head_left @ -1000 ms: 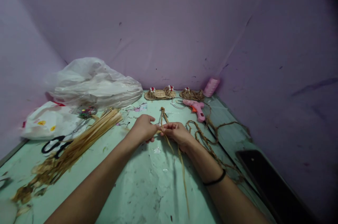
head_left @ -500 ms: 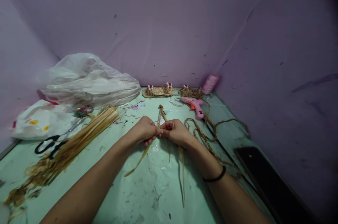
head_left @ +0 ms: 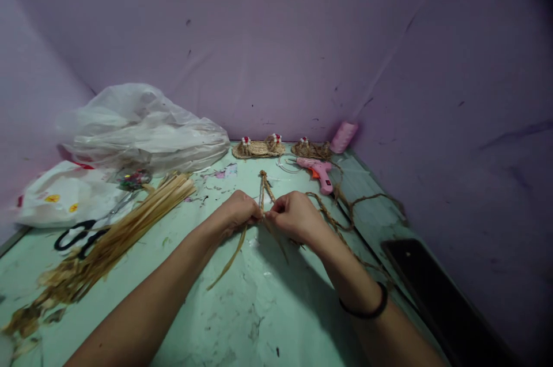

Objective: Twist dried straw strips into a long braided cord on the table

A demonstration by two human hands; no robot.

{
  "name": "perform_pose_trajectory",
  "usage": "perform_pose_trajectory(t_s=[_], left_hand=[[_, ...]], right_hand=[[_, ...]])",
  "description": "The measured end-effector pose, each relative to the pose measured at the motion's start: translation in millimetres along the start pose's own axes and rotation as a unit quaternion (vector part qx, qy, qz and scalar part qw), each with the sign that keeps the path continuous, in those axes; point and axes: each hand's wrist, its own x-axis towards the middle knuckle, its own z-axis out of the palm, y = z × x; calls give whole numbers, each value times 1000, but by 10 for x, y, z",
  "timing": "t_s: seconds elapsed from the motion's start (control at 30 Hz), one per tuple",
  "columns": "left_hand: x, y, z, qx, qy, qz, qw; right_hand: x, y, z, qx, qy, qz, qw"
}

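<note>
My left hand (head_left: 242, 211) is closed in a pinch on the lower end of a straw-coloured braid (head_left: 262, 188), whose knotted top lies flat on the table. My right hand (head_left: 294, 217) meets it from the other side, fingertips pinching the same braid where its strands part. A loose fibre strand (head_left: 228, 266) trails below my left hand, and another thin strand (head_left: 277, 243) hangs under the right fingers. The exact grip is partly hidden by the fingers.
A bundle of dried fibres (head_left: 129, 229) and black-handled scissors (head_left: 73, 235) lie left, near plastic bags (head_left: 147, 131). Woven slippers (head_left: 259, 150), a pink glue gun (head_left: 317, 171) and a thread spool (head_left: 344, 136) stand at the back. Rope (head_left: 330, 217) and a phone (head_left: 436, 292) lie right.
My right hand has turned and shifted slightly, its forearm drawing lower. The long strand that hung beneath my right wrist no longer shows there. My left hand keeps its pinch.
</note>
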Motion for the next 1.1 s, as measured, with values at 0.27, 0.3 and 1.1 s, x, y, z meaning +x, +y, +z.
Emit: perform_pose_trajectory(t_s=[0.27,0.3,1.1], left_hand=[[49,-106,-80,-85,-63,5,994],[47,-119,-93,-79,-68,10,995],[88,-204,-29,-117,-51,54,990]], right_hand=[[-160,-194,211,-116,7,-93,989],[-160,-190,208,-118,0,-96,988],[156,149,37,127,-163,43,977]])
